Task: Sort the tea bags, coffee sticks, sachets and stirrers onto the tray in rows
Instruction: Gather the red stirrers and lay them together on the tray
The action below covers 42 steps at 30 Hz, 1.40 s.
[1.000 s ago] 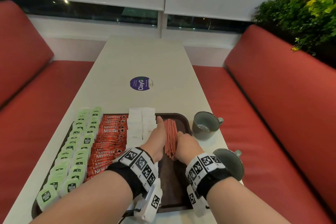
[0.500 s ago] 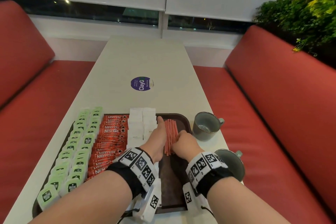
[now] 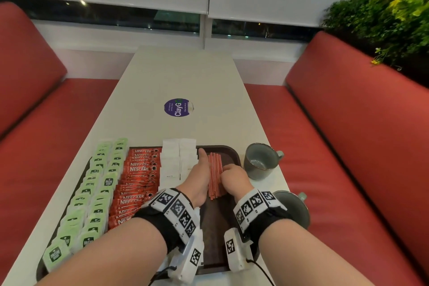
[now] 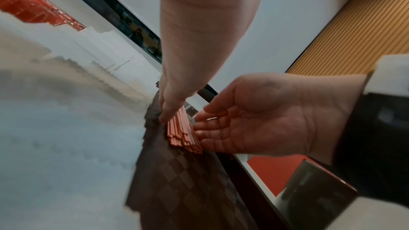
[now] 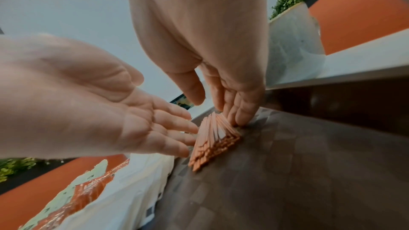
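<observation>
A bundle of thin red stirrers (image 3: 214,174) lies lengthwise on the right part of the dark brown tray (image 3: 216,227). My left hand (image 3: 198,174) lies flat against the bundle's left side and my right hand (image 3: 234,176) against its right side. In the left wrist view the straight fingers (image 4: 170,111) touch the stirrers (image 4: 183,134). The right wrist view shows the same on the stirrers' (image 5: 212,139) other side. Neither hand holds anything. Left of the stirrers run white sachets (image 3: 176,158), red coffee sticks (image 3: 139,181) and two rows of green tea bags (image 3: 97,193).
Two grey-green cups stand on the white table (image 3: 185,72) right of the tray: one (image 3: 261,160) by its far corner, one (image 3: 294,209) beside my right wrist. A purple round sticker (image 3: 178,107) lies farther up. Red benches flank the table.
My right hand has slid a little forward along the stirrers' right side. The left hand has stayed against the left side, and the bundle looks slightly narrower.
</observation>
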### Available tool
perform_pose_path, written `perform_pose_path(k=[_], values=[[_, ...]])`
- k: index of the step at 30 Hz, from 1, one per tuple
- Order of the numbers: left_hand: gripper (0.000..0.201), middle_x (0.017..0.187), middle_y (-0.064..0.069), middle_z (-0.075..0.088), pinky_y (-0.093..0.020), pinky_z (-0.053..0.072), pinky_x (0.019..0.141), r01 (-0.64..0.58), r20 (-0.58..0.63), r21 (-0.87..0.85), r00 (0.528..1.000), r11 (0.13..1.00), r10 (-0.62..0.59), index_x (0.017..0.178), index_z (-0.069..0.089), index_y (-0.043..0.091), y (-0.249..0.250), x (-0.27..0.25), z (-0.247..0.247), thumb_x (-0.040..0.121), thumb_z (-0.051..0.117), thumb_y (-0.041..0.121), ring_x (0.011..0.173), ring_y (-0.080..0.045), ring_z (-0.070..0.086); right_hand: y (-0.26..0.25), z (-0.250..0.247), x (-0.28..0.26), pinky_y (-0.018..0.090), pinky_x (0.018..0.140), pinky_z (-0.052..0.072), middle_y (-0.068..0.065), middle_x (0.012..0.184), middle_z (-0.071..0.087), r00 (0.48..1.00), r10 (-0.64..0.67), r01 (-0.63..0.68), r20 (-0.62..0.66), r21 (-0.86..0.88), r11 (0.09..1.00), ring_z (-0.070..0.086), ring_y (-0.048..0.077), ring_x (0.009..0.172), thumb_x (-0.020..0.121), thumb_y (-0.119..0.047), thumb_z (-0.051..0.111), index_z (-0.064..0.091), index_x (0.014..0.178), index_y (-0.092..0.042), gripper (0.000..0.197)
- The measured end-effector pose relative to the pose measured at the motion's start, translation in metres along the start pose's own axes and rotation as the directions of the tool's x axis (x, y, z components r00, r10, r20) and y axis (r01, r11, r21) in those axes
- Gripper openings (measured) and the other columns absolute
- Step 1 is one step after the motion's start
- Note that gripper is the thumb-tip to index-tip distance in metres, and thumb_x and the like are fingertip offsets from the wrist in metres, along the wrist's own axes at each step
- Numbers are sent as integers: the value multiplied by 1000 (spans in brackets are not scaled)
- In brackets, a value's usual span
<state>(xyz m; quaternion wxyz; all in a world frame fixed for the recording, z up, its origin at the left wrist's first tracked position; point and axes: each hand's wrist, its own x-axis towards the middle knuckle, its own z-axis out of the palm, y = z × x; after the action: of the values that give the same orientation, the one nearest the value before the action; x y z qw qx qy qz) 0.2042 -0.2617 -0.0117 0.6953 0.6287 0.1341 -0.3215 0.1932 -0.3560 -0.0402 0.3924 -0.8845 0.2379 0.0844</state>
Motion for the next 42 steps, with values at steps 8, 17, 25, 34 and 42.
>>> perform_pose_path(k=[8, 17, 25, 34, 42], values=[[62, 130, 0, 56, -30, 38, 104, -126, 113, 182, 988, 975, 107, 137, 45, 13, 4, -37, -14, 98, 22, 56, 118, -14, 52, -13, -27, -89, 13, 90, 31, -4, 126, 51, 934, -356, 356, 39, 3, 934, 47, 6, 113, 95, -16, 49, 55, 128, -20, 33], [21, 97, 2, 73, -29, 53, 88, -222, 101, 439, 975, 871, 197, 96, 70, 22, -34, -114, -76, 98, 49, 24, 93, -13, 68, 104, -67, -197, 9, 61, 41, -5, 67, 65, 968, -244, 250, -56, 284, 926, 55, 3, 58, 79, 6, 62, 68, 67, -33, 41], [34, 92, 3, 70, -30, 50, 90, -343, 86, 583, 927, 736, 364, 85, 70, 20, -15, -73, -33, 94, 43, 0, 92, -11, 64, 109, -45, -165, 21, 92, 26, 46, 102, 45, 800, 192, 229, -569, 584, 779, 45, 52, 80, 58, 47, 22, 54, 98, 3, 67], [21, 85, -11, 61, -21, 42, 62, -335, 52, 353, 939, 874, 339, 101, 63, 0, 50, 53, 57, 92, 44, -1, 73, -16, 53, 130, -44, -109, 30, 89, 45, 0, 101, 62, 909, 243, 46, -339, 661, 749, 62, 24, 96, 23, -19, 85, 48, 116, -25, 100], [6, 85, -12, 59, -26, 46, 66, -125, 199, 329, 978, 936, 60, 90, 62, 1, 56, 91, 86, 90, 57, 4, 74, -21, 56, 144, -43, -78, 16, 82, 48, -17, 115, 63, 952, 114, 97, -283, 637, 765, 66, 1, 98, 33, -20, 87, 43, 117, -39, 97]])
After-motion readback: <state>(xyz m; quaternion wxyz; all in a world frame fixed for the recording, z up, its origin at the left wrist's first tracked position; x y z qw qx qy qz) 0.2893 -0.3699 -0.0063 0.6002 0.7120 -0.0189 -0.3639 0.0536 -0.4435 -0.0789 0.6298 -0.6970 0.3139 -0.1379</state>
